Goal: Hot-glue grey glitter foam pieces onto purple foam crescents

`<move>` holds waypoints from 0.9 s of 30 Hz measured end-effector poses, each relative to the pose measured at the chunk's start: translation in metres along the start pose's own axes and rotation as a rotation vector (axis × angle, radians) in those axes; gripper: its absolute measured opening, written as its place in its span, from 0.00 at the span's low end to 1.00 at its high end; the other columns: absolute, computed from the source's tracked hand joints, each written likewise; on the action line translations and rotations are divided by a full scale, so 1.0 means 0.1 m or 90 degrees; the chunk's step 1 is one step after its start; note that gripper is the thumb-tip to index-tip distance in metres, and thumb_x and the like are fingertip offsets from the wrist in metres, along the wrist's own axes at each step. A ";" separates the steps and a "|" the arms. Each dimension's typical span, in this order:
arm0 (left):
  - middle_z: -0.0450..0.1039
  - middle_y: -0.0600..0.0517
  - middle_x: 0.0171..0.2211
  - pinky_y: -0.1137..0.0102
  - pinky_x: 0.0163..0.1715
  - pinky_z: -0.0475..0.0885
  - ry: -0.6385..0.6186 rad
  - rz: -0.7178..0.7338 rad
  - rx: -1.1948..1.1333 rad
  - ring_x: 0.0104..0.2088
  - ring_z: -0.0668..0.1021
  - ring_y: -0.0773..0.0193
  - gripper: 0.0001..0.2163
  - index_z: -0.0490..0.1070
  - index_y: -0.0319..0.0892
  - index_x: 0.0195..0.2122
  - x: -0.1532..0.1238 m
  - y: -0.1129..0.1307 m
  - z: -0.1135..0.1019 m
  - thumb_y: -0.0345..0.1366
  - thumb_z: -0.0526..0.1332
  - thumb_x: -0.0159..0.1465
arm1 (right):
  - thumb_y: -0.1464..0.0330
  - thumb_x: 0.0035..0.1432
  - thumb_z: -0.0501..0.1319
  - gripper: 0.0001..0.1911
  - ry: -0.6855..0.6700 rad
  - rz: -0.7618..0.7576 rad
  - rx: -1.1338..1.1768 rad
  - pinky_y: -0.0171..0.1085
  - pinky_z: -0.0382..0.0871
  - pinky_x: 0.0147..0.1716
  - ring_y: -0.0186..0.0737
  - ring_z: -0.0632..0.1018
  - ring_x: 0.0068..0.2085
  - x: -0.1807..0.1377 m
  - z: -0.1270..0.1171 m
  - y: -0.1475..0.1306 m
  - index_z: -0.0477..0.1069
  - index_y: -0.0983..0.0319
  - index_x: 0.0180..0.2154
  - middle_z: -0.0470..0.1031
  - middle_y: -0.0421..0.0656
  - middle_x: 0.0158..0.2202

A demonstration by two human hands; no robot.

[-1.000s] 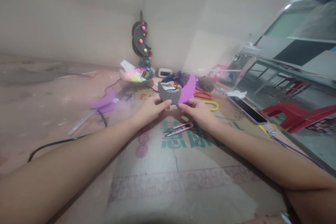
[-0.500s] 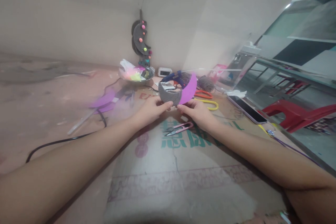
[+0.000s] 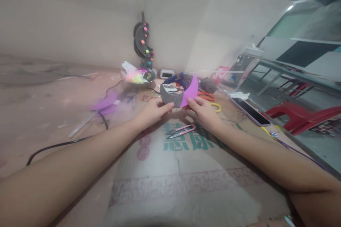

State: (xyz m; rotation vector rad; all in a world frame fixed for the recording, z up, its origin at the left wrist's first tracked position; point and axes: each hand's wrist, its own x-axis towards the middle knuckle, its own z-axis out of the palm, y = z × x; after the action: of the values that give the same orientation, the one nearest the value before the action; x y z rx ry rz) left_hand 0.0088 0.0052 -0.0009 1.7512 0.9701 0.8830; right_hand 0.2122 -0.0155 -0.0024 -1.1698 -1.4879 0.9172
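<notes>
Between my hands is a crescent-shaped cutout [image 3: 189, 94], its left half wrapped in grey yarn and its right half bare purple. My left hand [image 3: 158, 110] pinches the wrapped part from below, thumb in front. With thumb and fingers, my right hand [image 3: 201, 109] grips the purple part near where the wrapping ends. The fingers behind the crescent are partly hidden. Pink thread snips [image 3: 182, 131] lie on the printed cardboard [image 3: 170, 191] just below my hands. Behind the crescent are grey yarn balls [image 3: 208, 86] and a blue glue gun [image 3: 174, 78].
Orange-handled scissors [image 3: 207, 95] and a yellow handle [image 3: 217, 107] lie beside my right hand. A phone [image 3: 250, 111] rests further right. Purple pieces [image 3: 105, 103] and a black cable [image 3: 55, 145] lie left. At the back stand a bowl [image 3: 138, 82], a small clock [image 3: 167, 74] and a hanging crescent ornament [image 3: 142, 40].
My right hand has shifted its grip up and right along the purple part, its thumb now on the front face. My left hand keeps its hold.
</notes>
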 end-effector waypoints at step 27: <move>0.70 0.55 0.23 0.74 0.26 0.63 -0.021 0.057 0.037 0.24 0.69 0.68 0.14 0.72 0.39 0.29 0.00 -0.06 0.02 0.46 0.58 0.60 | 0.52 0.50 0.64 0.19 -0.028 0.098 0.067 0.34 0.64 0.27 0.33 0.71 0.25 0.02 -0.02 0.08 0.74 0.64 0.29 0.73 0.40 0.25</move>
State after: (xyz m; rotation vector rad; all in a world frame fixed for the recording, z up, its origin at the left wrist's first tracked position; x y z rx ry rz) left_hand 0.0095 0.0060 -0.0074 1.8646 0.9104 0.8876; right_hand 0.2162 -0.0121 -0.0089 -1.2054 -1.3821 1.1183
